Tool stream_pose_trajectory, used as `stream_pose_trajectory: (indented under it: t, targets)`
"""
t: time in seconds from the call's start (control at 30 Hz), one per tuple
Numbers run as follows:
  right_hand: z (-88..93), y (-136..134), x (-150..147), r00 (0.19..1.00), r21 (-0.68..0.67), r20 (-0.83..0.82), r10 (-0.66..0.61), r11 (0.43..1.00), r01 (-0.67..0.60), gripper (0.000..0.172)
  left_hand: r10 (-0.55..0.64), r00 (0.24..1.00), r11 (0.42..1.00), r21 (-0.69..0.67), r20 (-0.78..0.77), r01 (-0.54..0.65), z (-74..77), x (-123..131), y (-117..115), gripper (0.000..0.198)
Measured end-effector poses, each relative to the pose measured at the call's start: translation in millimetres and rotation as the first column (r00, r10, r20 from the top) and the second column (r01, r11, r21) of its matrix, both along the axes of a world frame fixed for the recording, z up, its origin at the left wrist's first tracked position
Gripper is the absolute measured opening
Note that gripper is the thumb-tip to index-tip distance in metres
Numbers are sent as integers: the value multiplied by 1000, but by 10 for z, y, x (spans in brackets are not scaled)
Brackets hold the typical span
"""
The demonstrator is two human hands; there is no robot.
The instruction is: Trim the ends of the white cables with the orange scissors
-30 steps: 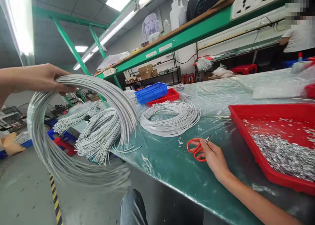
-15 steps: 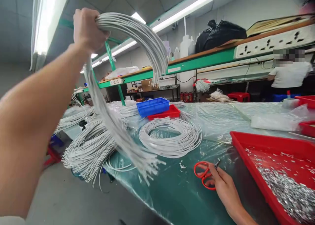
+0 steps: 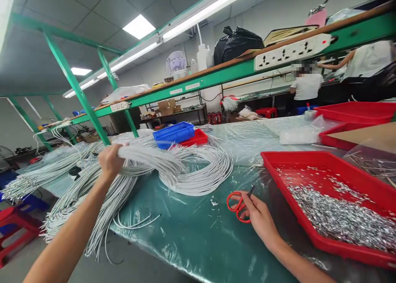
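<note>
My left hand is closed around a bundle of white cables, held low over the table's left side. The bundle's loose end is smeared by motion and overlaps a coil of white cable lying on the table. Below and behind my left hand, a large heap of white cables hangs over the table edge. My right hand rests near the table's middle, wrapped around red-handled scissors with their dark tip pointing away from me. Small white scraps lie left of the scissors.
To the right stands a red tray holding many small shiny metal pieces. A blue bin sits on a red one behind the coil. A green shelf frame with sockets crosses above the table. Two people work farther back.
My left hand has swung down from high up, bringing the cable bundle to just above the table. The view has turned right. My right hand still holds the scissors.
</note>
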State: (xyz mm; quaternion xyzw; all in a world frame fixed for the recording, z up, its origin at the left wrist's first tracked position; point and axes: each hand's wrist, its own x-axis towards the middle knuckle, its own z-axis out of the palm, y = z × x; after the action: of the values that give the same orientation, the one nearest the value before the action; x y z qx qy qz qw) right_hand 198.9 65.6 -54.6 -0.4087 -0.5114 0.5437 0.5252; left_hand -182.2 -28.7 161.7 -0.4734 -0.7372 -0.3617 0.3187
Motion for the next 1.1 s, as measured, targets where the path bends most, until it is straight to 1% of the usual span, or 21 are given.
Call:
stream_pose_trajectory:
  t: [0.03, 0.07, 0.1, 0.17, 0.23, 0.3, 0.33, 0.37, 0.4, 0.43, 0.47, 0.53, 0.6, 0.7, 0.77, 0.8, 0.83, 0.87, 0.93, 1.0, 1.1]
  targets:
    - [-4, 2, -3, 1000, 1, -10, 7, 1000, -7, 65, -4, 1000, 1000, -21, -11, 4, -146, 37, -23, 19]
    - [-6, 1, -6, 1000, 1, -18, 12, 1000, -12, 63, -9, 1000, 999, -52, -28, 7, -251, 77, -37, 20]
    - [-7, -1, -11, 1000, 0, -26, 13, 1000, -13, 62, 19, 998, 993, -114, -67, -26, -314, 116, -41, 20]
    - [-9, -13, -22, 999, -18, -42, 7, 1000, -7, 60, 93, 990, 962, -245, -105, -116, -318, 185, -18, 12]
    - [-11, -25, -33, 998, -42, -57, 6, 999, -8, 57, 127, 990, 929, -343, -61, -140, -204, 221, 35, 18]
    - [-13, -27, -38, 997, -62, -74, 13, 998, -18, 53, 81, 991, 908, -417, 105, -30, -61, 226, 96, 22]
    - [-11, -21, -36, 996, -75, -87, 15, 997, -21, 51, 53, 976, 882, -468, 209, 52, -8, 223, 120, 26]
    - [-8, -9, -29, 994, -93, -107, 8, 996, -18, 47, 26, 950, 829, -537, 312, 153, 20, 225, 134, 28]
    - [-3, 7, -20, 991, -117, -130, -13, 993, -3, 43, -26, 918, 778, -568, 395, 267, 20, 234, 136, 29]
    - [4, 27, -7, 987, -144, -156, -44, 989, 22, 40, -58, 887, 733, -583, 458, 349, -11, 253, 126, 29]
    - [12, 48, 7, 980, -168, -181, -80, 985, 49, 36, -89, 859, 713, -570, 504, 408, -72, 284, 103, 30]
    - [29, 87, 36, 966, -188, -215, -144, 977, 103, 29, -134, 824, 738, -500, 550, 454, -268, 385, 30, 32]
    - [46, 118, 58, 957, -180, -231, -177, 974, 136, 24, -189, 780, 833, -322, 596, 449, -532, 536, -67, 36]
    - [71, 162, 82, 948, -164, -245, -204, 972, 167, 22, -213, 765, 864, -248, 607, 437, -999, 816, -205, 39]
    - [86, 206, 105, 939, -150, -256, -228, 969, 195, 23, -239, 802, 886, -215, 548, 411, -1327, 986, -270, 42]
    - [89, 233, 120, 934, -141, -260, -245, 967, 214, 25, -289, 822, 881, -200, 491, 429, -1486, 1054, -291, 43]
    - [88, 262, 135, 929, -131, -261, -264, 963, 236, 26, -372, 833, 857, -194, 409, 478, -1635, 1108, -306, 39]
    - [81, 293, 149, 923, -122, -259, -284, 958, 260, 28, -478, 829, 814, -208, 289, 542, -1771, 1147, -312, 34]
    - [47, 348, 163, 916, -102, -242, -319, 948, 303, 31, -628, 777, 739, -276, 47, 615, -1990, 1191, -307, 27]
    - [-7, 387, 158, 916, -83, -215, -338, 941, 328, 34, -694, 718, 691, -324, -49, 646, -2131, 1201, -288, 24]
    - [-83, 417, 133, 921, -55, -182, -345, 938, 341, 37, -732, 677, 653, -364, -79, 664, -2207, 1191, -274, 22]
